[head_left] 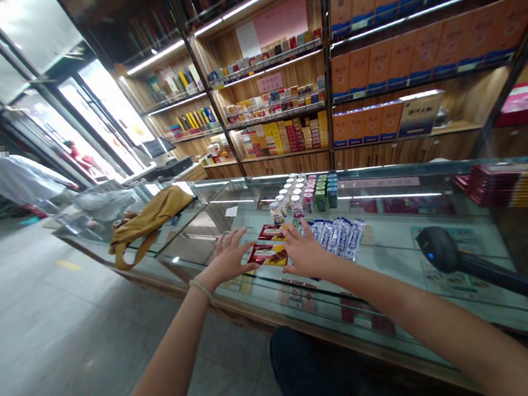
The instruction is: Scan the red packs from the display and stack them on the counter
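Observation:
Two red chocolate bars lie on the glass counter, the nearer chocolate bar [265, 254] in front of the farther one [269, 232]. My left hand [232, 255] rests by their left side with its fingers spread. On their right, my right hand [303, 250] is at the bars' edge, fingers stretched and apart, covering part of them. Neither hand grips anything. A row of blue-and-white wrapped bars [341, 235] fans out just right of my right hand. Behind stand rows of small bottles with white lids [297, 204], beside pink, green [321, 200] and blue containers.
A black barcode scanner [439, 250] sits at the right of the glass counter [384, 203]. Red-and-gold packs [512, 185] are stacked beyond it. A mustard bag [155, 217] lies on the left. A person [16, 173] stands at far left; stocked shelves [279, 113] line the back.

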Demonstrator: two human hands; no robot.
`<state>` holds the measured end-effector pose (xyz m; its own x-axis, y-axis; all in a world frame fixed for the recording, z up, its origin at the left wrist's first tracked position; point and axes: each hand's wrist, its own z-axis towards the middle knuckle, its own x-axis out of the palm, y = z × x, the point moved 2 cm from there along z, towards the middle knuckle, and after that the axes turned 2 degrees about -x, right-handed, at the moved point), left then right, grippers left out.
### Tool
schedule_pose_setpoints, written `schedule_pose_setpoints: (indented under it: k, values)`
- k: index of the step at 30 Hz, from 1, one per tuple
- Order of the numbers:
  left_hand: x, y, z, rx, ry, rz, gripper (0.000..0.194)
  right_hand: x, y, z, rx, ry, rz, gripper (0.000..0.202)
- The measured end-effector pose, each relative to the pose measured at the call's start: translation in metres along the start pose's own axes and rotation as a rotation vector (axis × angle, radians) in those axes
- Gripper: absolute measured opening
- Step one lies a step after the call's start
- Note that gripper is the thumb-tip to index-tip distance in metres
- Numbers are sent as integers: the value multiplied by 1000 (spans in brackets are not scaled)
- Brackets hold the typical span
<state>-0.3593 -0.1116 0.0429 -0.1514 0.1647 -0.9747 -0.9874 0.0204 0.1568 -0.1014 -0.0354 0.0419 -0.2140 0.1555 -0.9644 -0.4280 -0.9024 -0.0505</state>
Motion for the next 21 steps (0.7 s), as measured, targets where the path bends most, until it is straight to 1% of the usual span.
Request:
schedule_pose_setpoints:
  k: [4, 8, 13, 16, 21]
  values:
    - [1, 5, 5, -4, 56, -8, 76, 3, -2, 2, 42, 48, 23, 73]
    - [3, 9, 10, -17, 107, -28, 72, 2, -2, 4, 58, 41, 34, 66]
    - [-4, 6, 11, -36, 104, -38, 68, -2, -2, 8, 72, 61, 65, 63]
    - [-12, 1, 10, -30, 68, -39, 65, -3, -4, 10, 76, 32, 82, 64]
    - [-26, -7, 10, -34, -51, -21, 67, -7, -12, 13, 84, -108, 65, 62]
